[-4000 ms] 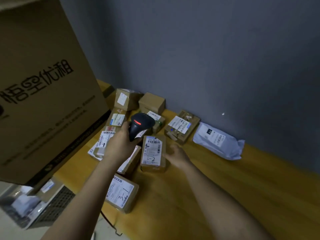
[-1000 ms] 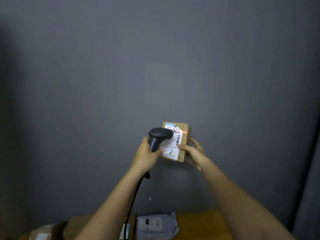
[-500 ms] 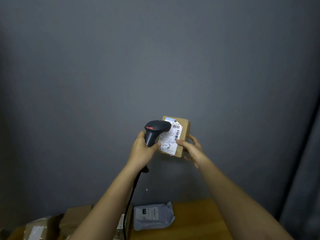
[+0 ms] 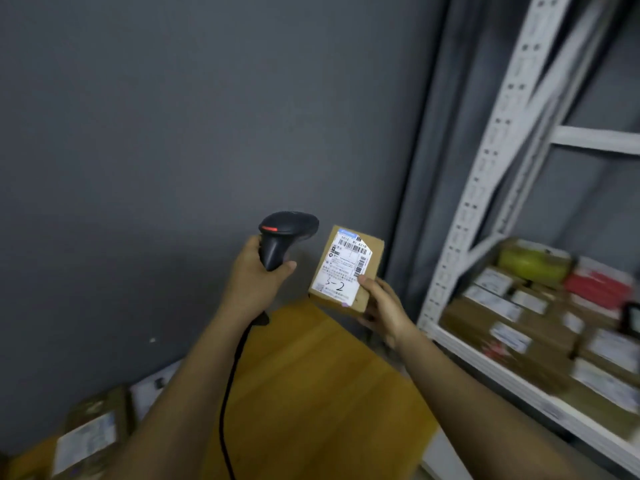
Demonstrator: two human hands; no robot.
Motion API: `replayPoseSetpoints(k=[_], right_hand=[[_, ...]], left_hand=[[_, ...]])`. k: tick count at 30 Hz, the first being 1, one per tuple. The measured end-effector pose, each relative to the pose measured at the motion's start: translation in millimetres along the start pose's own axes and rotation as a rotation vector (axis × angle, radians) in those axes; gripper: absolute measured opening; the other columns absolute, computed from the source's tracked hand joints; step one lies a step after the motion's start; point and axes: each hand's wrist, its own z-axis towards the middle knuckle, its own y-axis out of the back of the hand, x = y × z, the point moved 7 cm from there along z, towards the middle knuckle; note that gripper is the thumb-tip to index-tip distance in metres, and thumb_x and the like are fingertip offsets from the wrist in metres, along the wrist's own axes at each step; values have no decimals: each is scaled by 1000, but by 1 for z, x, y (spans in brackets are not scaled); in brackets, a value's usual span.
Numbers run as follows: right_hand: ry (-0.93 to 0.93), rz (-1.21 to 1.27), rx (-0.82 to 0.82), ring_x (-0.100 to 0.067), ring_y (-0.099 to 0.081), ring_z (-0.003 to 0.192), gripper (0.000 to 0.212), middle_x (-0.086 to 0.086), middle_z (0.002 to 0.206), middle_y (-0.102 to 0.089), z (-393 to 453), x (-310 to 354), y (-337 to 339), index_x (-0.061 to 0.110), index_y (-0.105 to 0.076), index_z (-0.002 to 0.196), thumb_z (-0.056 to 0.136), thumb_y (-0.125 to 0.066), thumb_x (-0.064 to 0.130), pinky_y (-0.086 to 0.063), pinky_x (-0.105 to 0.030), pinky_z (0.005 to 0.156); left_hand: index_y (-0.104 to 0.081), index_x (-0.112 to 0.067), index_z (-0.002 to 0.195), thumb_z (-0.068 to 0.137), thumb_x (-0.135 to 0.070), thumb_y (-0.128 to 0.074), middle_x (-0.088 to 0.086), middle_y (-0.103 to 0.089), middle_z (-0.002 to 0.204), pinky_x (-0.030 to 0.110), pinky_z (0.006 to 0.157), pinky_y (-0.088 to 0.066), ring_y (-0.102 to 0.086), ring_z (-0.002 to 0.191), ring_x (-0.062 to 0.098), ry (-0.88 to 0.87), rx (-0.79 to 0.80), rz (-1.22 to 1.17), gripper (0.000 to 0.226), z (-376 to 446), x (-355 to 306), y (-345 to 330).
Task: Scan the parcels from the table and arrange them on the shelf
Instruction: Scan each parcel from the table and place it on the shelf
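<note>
My right hand point(image 4: 382, 310) grips a small brown parcel point(image 4: 349, 268) by its lower right corner, held up in the air with its white label marked "3-2" facing me. My left hand point(image 4: 254, 275) holds a black barcode scanner point(image 4: 282, 237) by the handle, just left of the parcel and apart from it. The scanner's cable point(image 4: 228, 393) hangs down along my left forearm. A white metal shelf point(image 4: 485, 188) stands to the right, its lower level packed with several labelled parcels point(image 4: 526, 320).
The yellow wooden table point(image 4: 311, 393) lies below my arms. More parcels point(image 4: 90, 434) sit at its left end, blurred. A grey wall fills the background, and a narrow gap separates the table from the shelf.
My view has swung right, bringing the shelf into sight. The scanner has drawn away from the parcel's label to the left. Both hands keep their hold.
</note>
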Motion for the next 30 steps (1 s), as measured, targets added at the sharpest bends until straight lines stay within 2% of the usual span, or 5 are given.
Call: replayPoseSetpoints(k=[5, 10, 13, 26, 30], right_hand=[[-25, 43, -314, -21, -68, 99, 47, -2, 113, -71, -48, -24, 142, 24, -57, 126, 85, -66, 45, -55, -34, 74], [-17, 118, -549, -21, -65, 105, 48, -1, 117, -69, -100, -26, 272, 29, -58, 125, 84, -64, 54, -51, -35, 79], [-14, 152, -648, -19, -66, 102, 46, -1, 114, -71, -119, -16, 344, 28, -60, 122, 85, -62, 54, -51, -33, 76], [-89, 80, -657, -24, -64, 104, 42, -3, 109, -72, -95, 32, 563, 28, -66, 111, 84, -60, 59, -49, -44, 97], [-110, 116, -569, -19, -64, 97, 37, -1, 99, -74, -43, 52, 569, 26, -66, 111, 88, -59, 54, -49, -34, 81]], left_hand=[[-53, -17, 111, 85, -17, -70, -4, -61, 92, 25, 64, -43, -60, 80, 11, -23, 227, -42, 31, -11, -9, -109], [-50, -22, 108, 86, -20, -70, -6, -59, 94, 42, 77, -53, -61, 86, 16, -67, 421, -29, 30, -36, -45, -226], [-48, -23, 106, 86, -19, -70, -8, -57, 91, 36, 73, -51, -58, 83, 13, -110, 480, -41, 31, -50, -69, -296], [-49, -26, 116, 81, -24, -72, -3, -62, 104, 42, 90, -49, -61, 99, 22, -16, 444, 41, 41, -52, -85, -495], [-48, -19, 128, 84, -21, -70, -2, -61, 108, 38, 88, -49, -60, 100, 21, 30, 386, 35, 50, -26, -74, -514]])
